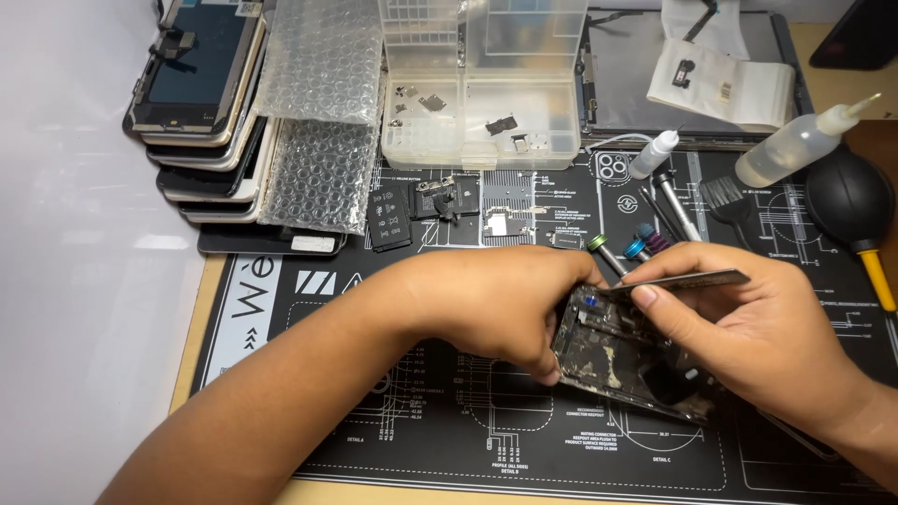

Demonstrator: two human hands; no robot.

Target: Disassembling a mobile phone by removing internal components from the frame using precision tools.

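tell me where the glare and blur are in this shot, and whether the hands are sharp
Head view: the white surface at left is blown out by bright light; the clear plastic compartment box at top looks hazy; the left hand and right hand are reasonably sharp, casting soft shadows on the black printed work mat; the opened dark phone frame between them shows its details clearly.

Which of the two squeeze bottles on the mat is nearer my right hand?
The small white-capped bottle lying by the screwdrivers is nearer the right hand; the larger bottle lies farther right, beside the black air blower.
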